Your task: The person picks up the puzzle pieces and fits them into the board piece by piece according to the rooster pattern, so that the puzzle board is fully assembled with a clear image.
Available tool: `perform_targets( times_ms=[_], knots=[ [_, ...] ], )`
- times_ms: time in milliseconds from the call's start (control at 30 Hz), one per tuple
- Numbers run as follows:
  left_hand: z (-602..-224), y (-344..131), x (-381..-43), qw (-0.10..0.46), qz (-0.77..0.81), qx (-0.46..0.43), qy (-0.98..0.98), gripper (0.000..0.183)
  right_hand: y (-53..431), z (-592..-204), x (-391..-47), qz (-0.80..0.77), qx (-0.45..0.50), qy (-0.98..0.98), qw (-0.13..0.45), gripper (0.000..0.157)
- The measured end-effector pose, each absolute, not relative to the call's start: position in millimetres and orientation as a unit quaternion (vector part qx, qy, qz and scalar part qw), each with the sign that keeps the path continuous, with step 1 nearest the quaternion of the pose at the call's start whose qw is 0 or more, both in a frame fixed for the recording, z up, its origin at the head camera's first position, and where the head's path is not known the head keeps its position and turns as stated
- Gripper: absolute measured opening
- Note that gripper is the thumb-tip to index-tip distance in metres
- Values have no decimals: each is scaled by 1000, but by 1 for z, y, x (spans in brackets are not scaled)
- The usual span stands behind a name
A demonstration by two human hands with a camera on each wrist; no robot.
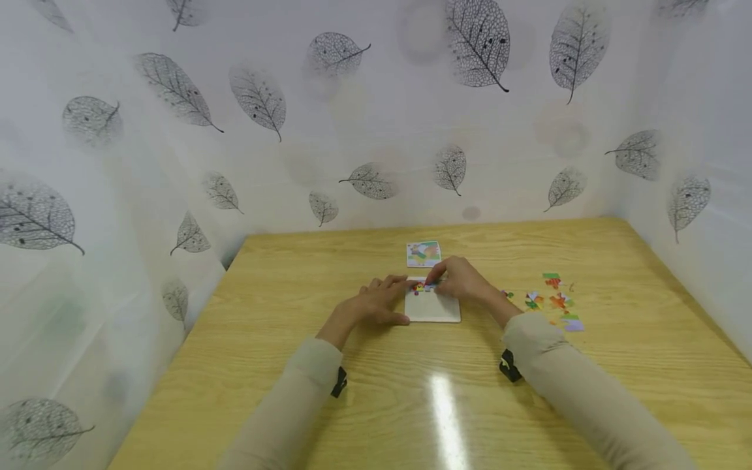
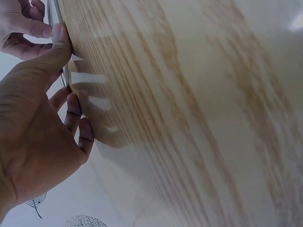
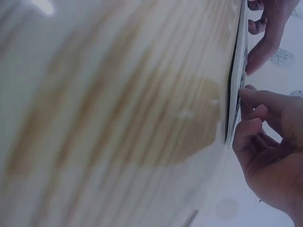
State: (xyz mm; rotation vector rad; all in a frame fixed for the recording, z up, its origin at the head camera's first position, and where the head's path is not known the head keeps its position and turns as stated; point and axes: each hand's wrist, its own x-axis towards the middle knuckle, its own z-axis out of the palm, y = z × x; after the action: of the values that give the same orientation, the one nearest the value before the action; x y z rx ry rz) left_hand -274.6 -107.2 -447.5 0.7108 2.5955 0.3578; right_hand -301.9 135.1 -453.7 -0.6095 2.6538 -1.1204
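Observation:
A white square puzzle board [image 1: 431,311] lies on the table with a few colourful jigsaw pieces [image 1: 419,287] along its far left part. My left hand [image 1: 376,303] holds the board at its left side, thumb by the near corner and index finger reaching over to the pieces. From the right, my right hand [image 1: 462,281] pinches a small puzzle piece [image 1: 429,285] down at the far edge of the board; the fingertips partly hide it. In the right wrist view, the right hand's fingertips [image 3: 244,93] are right at the board's surface.
Just behind the board lies a square picture card [image 1: 423,254] with a colourful print. Several loose jigsaw pieces [image 1: 560,300] are scattered to the right on the wooden table [image 1: 282,287]. A white leaf-patterned curtain [image 1: 382,130] hangs behind and at both sides.

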Motion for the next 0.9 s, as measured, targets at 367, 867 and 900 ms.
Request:
perform_targets(
  times_ms=[367,867,900],
  knots=[
    [-448,-109,-276,215,130,256,933,87,131,-451,-303,-369,-208,901,93,22],
    [-446,-109,-276,218,146,264,928,87,125,-447,-304,-375,-210,896,115,20],
    [-445,-109,-276,218,143,265,928,87,126,-446,-303,-372,-210,896,120,20]
  ],
)
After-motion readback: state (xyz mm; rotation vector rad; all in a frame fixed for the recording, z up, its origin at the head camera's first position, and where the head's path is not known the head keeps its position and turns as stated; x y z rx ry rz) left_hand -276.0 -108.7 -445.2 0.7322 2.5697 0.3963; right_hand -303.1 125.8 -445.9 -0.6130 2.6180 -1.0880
